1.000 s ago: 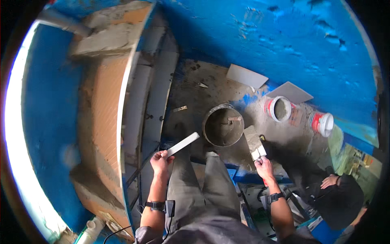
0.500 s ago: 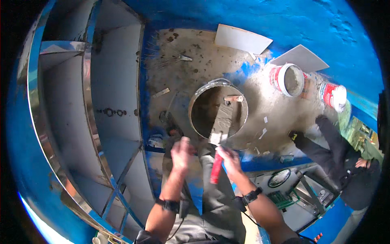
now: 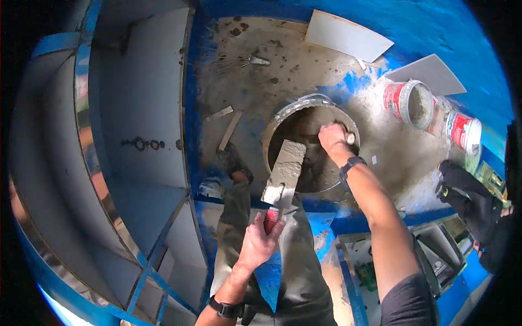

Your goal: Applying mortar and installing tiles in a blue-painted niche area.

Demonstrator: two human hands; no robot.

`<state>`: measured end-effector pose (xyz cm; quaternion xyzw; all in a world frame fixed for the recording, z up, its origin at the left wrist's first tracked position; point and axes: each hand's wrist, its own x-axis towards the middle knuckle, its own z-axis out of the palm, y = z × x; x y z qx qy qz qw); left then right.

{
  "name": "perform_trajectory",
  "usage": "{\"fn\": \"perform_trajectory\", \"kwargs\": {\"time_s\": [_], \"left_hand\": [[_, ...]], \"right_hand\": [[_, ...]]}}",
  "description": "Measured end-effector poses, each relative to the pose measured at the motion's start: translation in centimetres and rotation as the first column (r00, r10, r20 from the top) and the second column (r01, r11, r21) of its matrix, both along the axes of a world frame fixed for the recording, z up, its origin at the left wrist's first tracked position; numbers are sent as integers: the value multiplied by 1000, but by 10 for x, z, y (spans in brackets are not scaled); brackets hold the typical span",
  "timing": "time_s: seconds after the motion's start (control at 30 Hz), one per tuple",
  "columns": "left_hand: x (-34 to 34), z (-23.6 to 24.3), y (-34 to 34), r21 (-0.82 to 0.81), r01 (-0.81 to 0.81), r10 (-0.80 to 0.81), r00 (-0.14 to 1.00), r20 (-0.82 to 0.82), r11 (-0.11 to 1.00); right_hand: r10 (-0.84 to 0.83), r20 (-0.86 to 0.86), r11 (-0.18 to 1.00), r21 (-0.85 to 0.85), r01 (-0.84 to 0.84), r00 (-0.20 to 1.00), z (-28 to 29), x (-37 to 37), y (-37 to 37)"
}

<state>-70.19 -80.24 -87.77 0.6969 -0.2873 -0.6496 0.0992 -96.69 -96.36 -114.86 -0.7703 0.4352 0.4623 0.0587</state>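
My left hand (image 3: pixel 260 244) is closed round the red handle of a flat rectangular trowel (image 3: pixel 285 169), whose blade carries a layer of wet grey mortar. The trowel lies across the near left side of a round bucket (image 3: pixel 268 142) with a mortar-smeared rim. Inside the bucket's right half, my right hand (image 3: pixel 334 138) grips a wooden-handled tool (image 3: pixel 350 139); the pale handle end sticks out beside my fist. That tool's blade is hidden by my hand and the mortar (image 3: pixel 311 124).
To my left stands a blue-edged shelf unit (image 3: pixel 141 108). Two red-and-white buckets (image 3: pixel 405 103) (image 3: pixel 463 130) rest at the right, near board pieces (image 3: pixel 348 35). A whisk-like wire tool (image 3: pixel 260 61) and strips (image 3: pixel 230 130) lie on the floor. Another person's legs (image 3: pixel 467 187) show at far right.
The red-handled trowel has passed from my right hand to my left. My right hand has reached into the bucket and taken hold of the wooden handle there.
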Motion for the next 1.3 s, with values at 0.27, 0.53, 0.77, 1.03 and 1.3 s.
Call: {"fn": "perform_trajectory", "kwargs": {"time_s": [0.27,0.53,0.77,1.03,1.3], "left_hand": [[2,-14,18,-148,91,-61,979,196,985],[-49,-10,-11,-47,288,-263,920,290,956],[-56,-19,-8,43,446,-436,846,307,894],[-28,37,-9,206,-158,193,968,-160,966],[-5,-15,23,884,-316,937,76,-340,346]], "right_hand": [[-713,271,699,198,687,647,226,-24,98],[-898,423,312,413,855,123,276,-48,190],[-781,527,560,353,749,335,289,13,182],[-821,480,443,199,874,307,203,-19,142],[-710,676,501,290,815,196,311,-8,226]]}}
